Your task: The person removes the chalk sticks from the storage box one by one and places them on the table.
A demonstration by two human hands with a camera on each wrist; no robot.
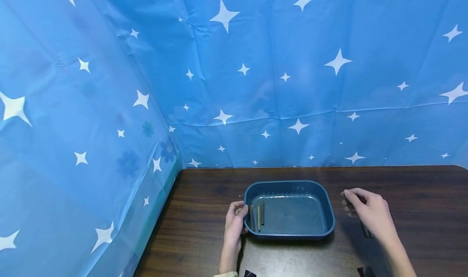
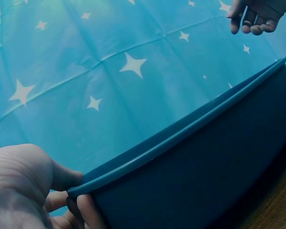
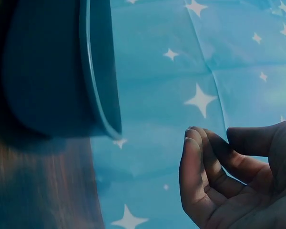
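Note:
A dark blue plastic basin [image 1: 289, 236] with rounded corners sits on the table. My left hand [image 1: 233, 224] pinches its left rim; in the left wrist view the thumb lies at the inner side and the fingers [image 2: 88, 210] curl outside. Several thin sticks, one a yellowish stick [image 1: 259, 218], line the basin's left end inside. To the right of the basin my right hand [image 1: 373, 212] hovers above the table, fingers loosely bent. In the right wrist view nothing shows between thumb and fingertips. Dark sticks [image 1: 365, 230] lie beneath this hand, partly hidden by it.
The dark wooden table [image 1: 197, 212] meets a blue curtain [image 1: 256, 94] with white stars at its back and left edges. Two small black pieces lie at the front edge, a left piece [image 1: 250, 273] and a right piece [image 1: 365, 271].

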